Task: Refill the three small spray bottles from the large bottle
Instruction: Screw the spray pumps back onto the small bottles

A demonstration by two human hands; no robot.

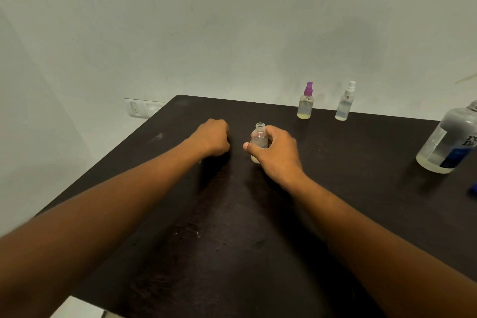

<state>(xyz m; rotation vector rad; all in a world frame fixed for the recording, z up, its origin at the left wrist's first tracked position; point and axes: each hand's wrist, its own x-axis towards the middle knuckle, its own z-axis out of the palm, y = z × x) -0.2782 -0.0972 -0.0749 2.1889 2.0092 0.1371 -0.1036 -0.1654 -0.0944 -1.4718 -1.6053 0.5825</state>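
A small clear bottle with no spray top stands upright on the dark table, mouth open. My right hand wraps around it. My left hand rests on the table just to its left, fingers curled downward; what is under them is hidden. At the back right stand a small bottle with a purple spray top and a small bottle with a white spray top. The large clear bottle with a blue label stands at the right edge, partly cut off.
A blue object peeks in at the right edge, near the large bottle. The table's back edge meets a pale wall with a white socket plate at the left. The table's left edge runs diagonally toward me.
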